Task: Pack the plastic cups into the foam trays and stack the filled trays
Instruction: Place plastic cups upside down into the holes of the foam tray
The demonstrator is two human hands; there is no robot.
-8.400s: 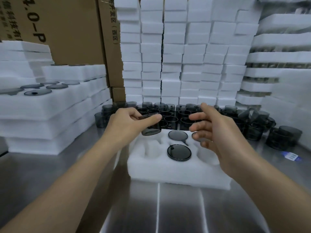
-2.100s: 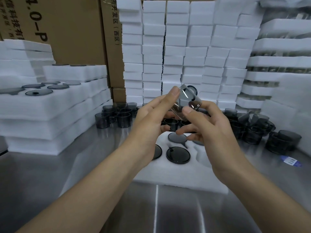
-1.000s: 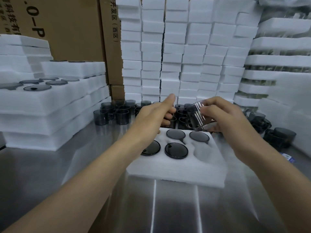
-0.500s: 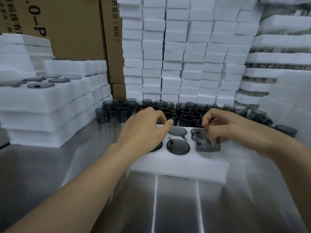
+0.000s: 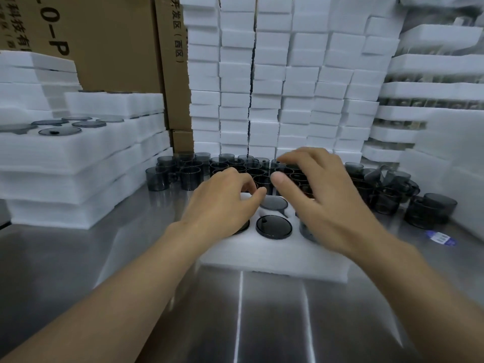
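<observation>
Stacked foam blocks (image 5: 262, 74) wall a steel desk (image 5: 262, 323). At frame centre, a foam tray (image 5: 275, 260) holds dark plastic cups (image 5: 274, 227). Over it, the left hand (image 5: 222, 208) hovers, grip loosely curled and empty; the right hand (image 5: 322, 200) spreads its grip above loose cups (image 5: 188, 176).

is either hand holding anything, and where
Nothing is held: the right hand spreads its fingers over the loose cups; the left hand sits loosely curled over the foam tray.

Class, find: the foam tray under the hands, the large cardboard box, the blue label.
foam tray (image 5: 275, 260), head view, front edge.
large cardboard box (image 5: 112, 48), head view, front face.
blue label (image 5: 440, 237), head view, middle.
</observation>
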